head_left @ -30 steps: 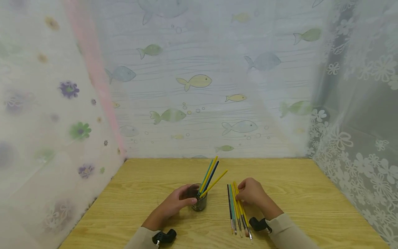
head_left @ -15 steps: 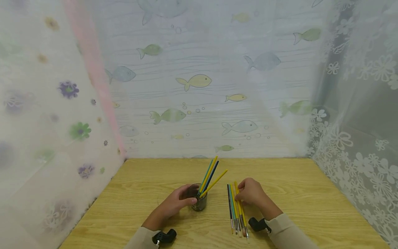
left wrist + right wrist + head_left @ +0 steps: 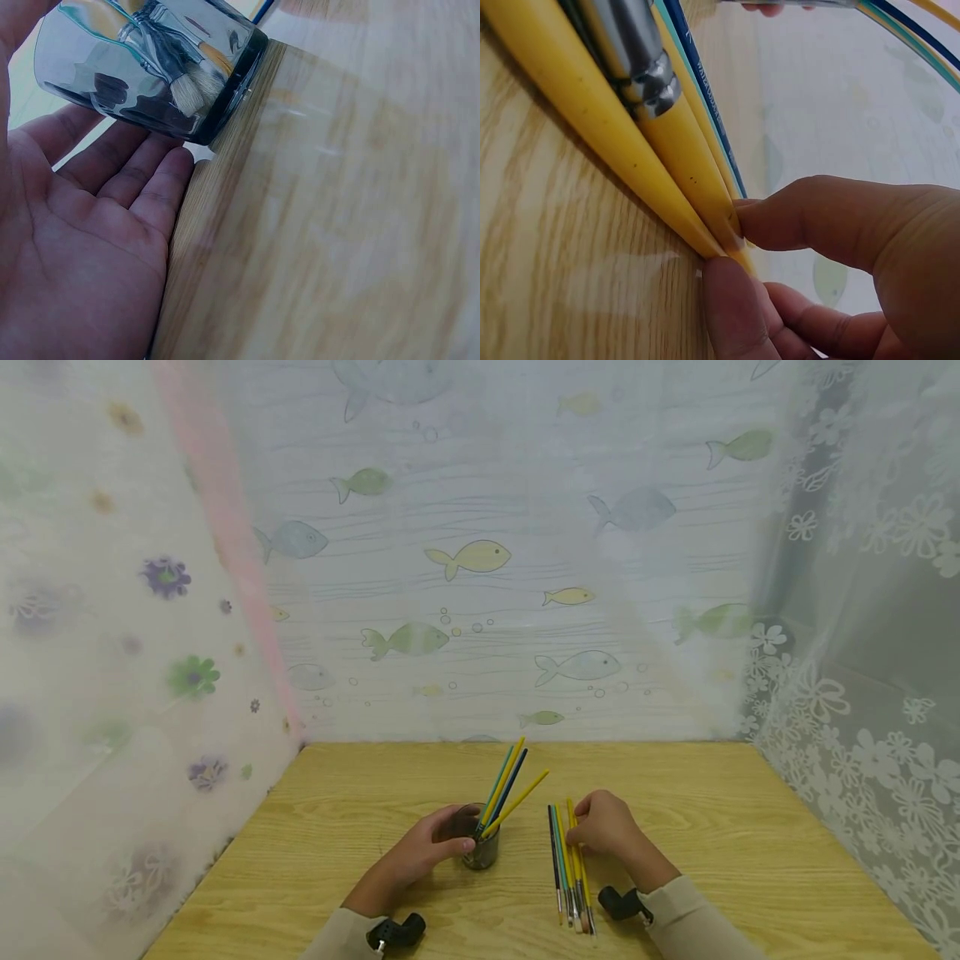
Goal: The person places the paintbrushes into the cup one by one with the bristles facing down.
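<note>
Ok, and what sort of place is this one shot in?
Probably a small screened-off booth indoors: a wood-grain table with a fish-print sheet behind it and flowered sheets along both sides. They hide whatever room lies beyond.

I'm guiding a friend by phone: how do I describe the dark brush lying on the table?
On the table, a row of brushes lies beside the right hand. The dark brush is the one nearest the cup, its handle dark blue where the row's others are yellow or teal.
</note>
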Demonstrator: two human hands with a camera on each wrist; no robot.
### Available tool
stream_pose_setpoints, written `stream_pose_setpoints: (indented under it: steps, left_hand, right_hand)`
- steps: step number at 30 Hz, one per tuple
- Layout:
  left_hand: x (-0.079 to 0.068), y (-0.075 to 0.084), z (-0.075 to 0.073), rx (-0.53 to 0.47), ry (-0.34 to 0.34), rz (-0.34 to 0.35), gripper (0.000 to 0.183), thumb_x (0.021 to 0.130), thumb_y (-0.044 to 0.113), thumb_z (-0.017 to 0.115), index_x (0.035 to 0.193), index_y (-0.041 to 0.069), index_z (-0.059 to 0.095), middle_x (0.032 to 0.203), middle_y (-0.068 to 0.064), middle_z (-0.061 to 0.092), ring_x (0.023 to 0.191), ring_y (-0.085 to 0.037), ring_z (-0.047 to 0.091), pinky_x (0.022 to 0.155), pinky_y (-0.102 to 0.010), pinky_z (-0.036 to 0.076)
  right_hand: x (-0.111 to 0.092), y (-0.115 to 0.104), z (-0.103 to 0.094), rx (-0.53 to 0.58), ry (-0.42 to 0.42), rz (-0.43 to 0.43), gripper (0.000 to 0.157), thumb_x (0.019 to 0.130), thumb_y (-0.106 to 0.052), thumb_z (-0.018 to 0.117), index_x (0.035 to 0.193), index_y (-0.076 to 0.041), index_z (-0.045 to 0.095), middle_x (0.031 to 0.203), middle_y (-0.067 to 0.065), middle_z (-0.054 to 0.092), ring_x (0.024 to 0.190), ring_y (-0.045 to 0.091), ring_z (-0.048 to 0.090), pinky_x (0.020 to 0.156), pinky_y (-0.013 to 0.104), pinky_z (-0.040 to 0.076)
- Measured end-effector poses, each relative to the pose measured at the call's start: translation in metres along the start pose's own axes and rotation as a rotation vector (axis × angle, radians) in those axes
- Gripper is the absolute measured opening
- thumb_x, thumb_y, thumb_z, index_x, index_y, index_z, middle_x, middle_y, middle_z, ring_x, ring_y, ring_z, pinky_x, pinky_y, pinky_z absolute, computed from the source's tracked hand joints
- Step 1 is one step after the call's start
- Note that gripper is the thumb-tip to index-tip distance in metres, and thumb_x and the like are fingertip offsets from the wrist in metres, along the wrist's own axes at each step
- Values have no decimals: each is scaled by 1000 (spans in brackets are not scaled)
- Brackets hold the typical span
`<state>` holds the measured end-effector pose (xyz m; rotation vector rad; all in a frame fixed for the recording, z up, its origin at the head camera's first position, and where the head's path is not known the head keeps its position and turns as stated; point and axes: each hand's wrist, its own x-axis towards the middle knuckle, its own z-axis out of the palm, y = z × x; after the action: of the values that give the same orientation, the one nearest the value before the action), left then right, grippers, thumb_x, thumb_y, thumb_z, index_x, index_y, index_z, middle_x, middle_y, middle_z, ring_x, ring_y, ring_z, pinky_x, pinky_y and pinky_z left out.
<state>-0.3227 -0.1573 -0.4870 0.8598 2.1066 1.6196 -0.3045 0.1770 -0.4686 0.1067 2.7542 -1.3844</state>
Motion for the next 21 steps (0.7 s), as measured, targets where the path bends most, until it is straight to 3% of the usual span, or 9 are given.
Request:
stream_pose_setpoints:
  steps: [9, 12, 15, 17, 21]
  left_hand:
    - [0, 0, 0, -7, -1, -5, 53, 106, 17, 60, 157, 15, 43, 149, -14, 56, 136, -25, 55, 105, -29, 51]
    - [-1, 0, 0, -4, 4, -11, 54, 106, 18, 61, 157, 15, 43, 150, -13, 56, 137, -25, 55, 105, -28, 50]
    - [-1, 1, 1, 3, 10, -18, 54, 106, 20, 62, 157, 15, 43, 150, -13, 55, 138, -25, 54, 105, -27, 50]
    - [-1, 1, 1, 6, 14, -22, 54, 105, 21, 62, 156, 16, 44, 151, -12, 55, 139, -24, 54, 106, -26, 49]
    - [0, 1, 1, 5, 17, -24, 54, 105, 21, 62, 156, 17, 45, 152, -11, 54, 139, -25, 53, 106, -25, 49]
  right_hand:
    - [-2, -3, -1, -29, 2, -18, 40, 76, -5, 88, 106, 4, 63, 103, 16, 63, 81, 22, 64, 61, 31, 60]
    - [-4, -4, -3, -84, -2, -40, 28, 77, -10, 88, 78, -3, 60, 74, 4, 53, 61, 15, 52, 50, 26, 48]
    - [-7, -5, -5, -175, 1, -100, 48, 79, -13, 87, 55, -14, 45, 54, -6, 29, 47, 11, 30, 46, 24, 29]
    - [-9, -7, -5, -228, 5, -145, 58, 79, -13, 87, 49, -17, 38, 50, -9, 20, 46, 10, 20, 46, 23, 22]
    - [-12, -8, -3, -295, 18, -188, 56, 78, -11, 88, 50, -17, 39, 50, -9, 22, 46, 9, 22, 45, 23, 23]
